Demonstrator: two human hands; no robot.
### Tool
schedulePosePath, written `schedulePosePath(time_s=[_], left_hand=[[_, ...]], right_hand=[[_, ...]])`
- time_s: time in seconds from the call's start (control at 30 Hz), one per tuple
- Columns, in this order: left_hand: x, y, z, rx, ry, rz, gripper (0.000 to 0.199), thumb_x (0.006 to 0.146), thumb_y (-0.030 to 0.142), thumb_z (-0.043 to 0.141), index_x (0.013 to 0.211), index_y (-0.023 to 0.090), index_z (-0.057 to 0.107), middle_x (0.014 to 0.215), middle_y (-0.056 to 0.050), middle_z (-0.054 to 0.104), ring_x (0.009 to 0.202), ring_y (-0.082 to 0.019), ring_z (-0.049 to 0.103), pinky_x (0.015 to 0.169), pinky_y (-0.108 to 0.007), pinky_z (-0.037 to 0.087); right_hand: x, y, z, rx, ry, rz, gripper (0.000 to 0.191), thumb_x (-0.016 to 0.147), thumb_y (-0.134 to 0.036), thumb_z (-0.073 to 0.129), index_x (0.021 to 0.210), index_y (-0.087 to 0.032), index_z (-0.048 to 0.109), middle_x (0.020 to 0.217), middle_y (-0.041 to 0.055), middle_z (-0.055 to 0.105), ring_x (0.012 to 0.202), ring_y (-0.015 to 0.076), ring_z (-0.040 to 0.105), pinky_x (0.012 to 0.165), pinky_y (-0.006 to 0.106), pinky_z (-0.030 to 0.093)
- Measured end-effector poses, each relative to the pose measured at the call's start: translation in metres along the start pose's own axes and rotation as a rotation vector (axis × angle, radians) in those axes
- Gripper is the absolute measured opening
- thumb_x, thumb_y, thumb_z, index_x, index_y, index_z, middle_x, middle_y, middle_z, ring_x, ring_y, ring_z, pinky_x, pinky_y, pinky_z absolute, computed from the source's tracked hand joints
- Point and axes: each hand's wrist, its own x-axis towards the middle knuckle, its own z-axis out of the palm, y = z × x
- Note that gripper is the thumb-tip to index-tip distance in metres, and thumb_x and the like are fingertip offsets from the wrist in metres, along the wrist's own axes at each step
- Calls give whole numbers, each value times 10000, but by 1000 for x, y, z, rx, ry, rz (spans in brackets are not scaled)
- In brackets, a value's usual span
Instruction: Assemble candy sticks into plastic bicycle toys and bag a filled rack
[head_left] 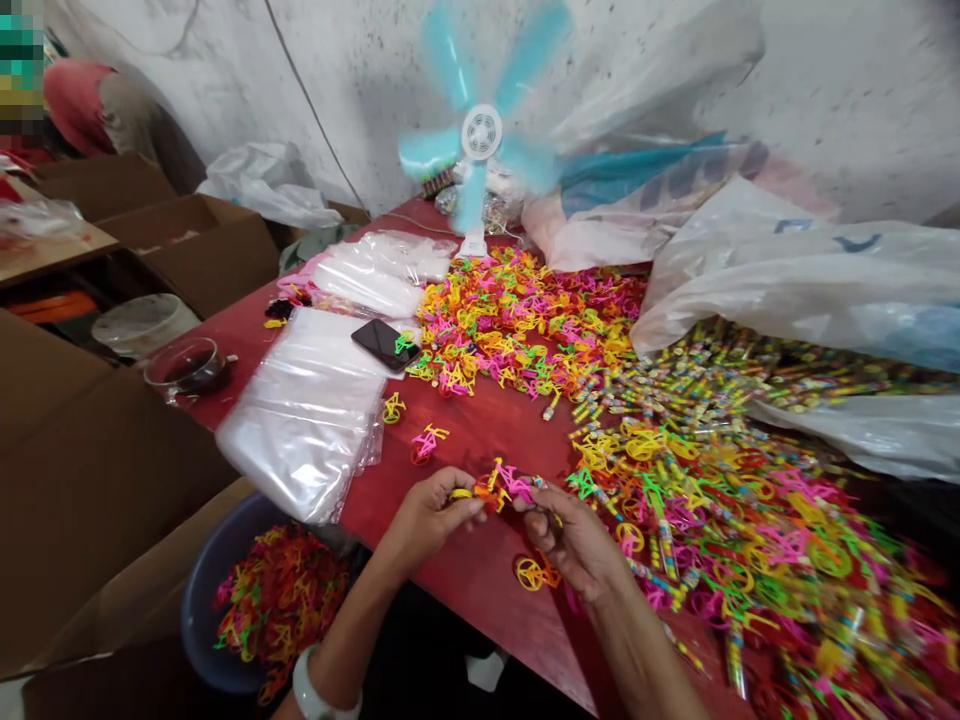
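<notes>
Over the near edge of the red table (465, 410), my left hand (437, 510) pinches small plastic toy bicycle pieces (491, 490), yellow and orange. Close beside it, the fingers of my right hand (566, 530) are closed on a pink toy bicycle piece (514, 482). The held pieces meet between the hands, and I cannot tell whether they are joined. Below the right hand lies an orange toy bicycle (531, 574). A pink toy bicycle (427, 441) and a yellow one (393, 407) lie apart, beyond the left hand.
Piles of toy bicycles (517, 320) and candy-like tubes (697, 385) cover the back and right. Clear plastic bags (307, 400), a phone (379, 343) and a glass bowl (187, 368) lie leftward. A fan (481, 132) spins behind. A blue tub (196, 610) stands below, near cardboard boxes (195, 240).
</notes>
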Motion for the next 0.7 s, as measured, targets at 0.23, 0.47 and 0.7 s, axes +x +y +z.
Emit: schedulePosePath(time_s=[0.23, 0.47, 0.7], left_hand=[[-3, 2, 10, -51, 161, -10, 202, 755, 364, 657, 780, 176, 586, 609, 42, 590, 588, -105, 514, 617, -228, 393], [-6, 10, 13, -57, 32, -11, 171, 771, 330, 640, 799, 166, 598, 642, 40, 552, 605, -96, 477, 624, -227, 370], [-9, 10, 7, -19, -68, -32, 155, 772, 316, 626, 775, 167, 582, 620, 45, 529, 584, -90, 448, 604, -225, 343]], right_hand=[[-4, 1, 6, -574, 185, -550, 375, 722, -517, 691, 950, -219, 696, 902, 79, 713, 866, 235, 660, 757, 366, 530], [4, -16, 15, -452, -221, -353, 454, 819, -542, 621, 1195, -289, 630, 1188, 52, 668, 1133, 224, 581, 1010, 399, 396], [10, -29, 24, -609, -367, -397, 363, 850, -507, 589, 1103, -262, 678, 1050, 24, 682, 1042, 204, 593, 948, 346, 421]])
